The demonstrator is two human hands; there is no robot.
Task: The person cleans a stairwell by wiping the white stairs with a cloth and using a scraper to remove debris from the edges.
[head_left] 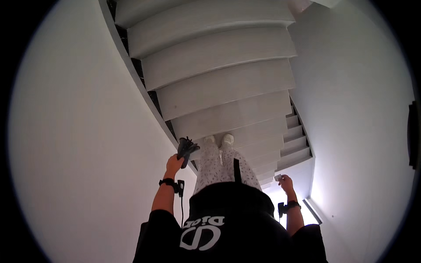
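My left hand point(175, 164) is closed round a black bundle point(187, 151) with loose, strap-like ends at its top; its exact kind cannot be made out. It is held out to my left, beside the wall and above the steps. On the other side, my right hand point(286, 183) pinches a small pale object point(278, 177), too small to name. Both wrists wear black bands with a small device, and a cable runs down from the left one. My feet in white shoes point(227, 140) stand on a step of the grey staircase point(223, 72).
Broad grey steps fan out ahead, and narrower steps point(294, 144) show at the right. White walls flank me on the left point(79, 131) and right point(364, 122). A dark skirting strip point(138, 68) edges the left side. Bright light point(302, 204) glows low behind my right arm.
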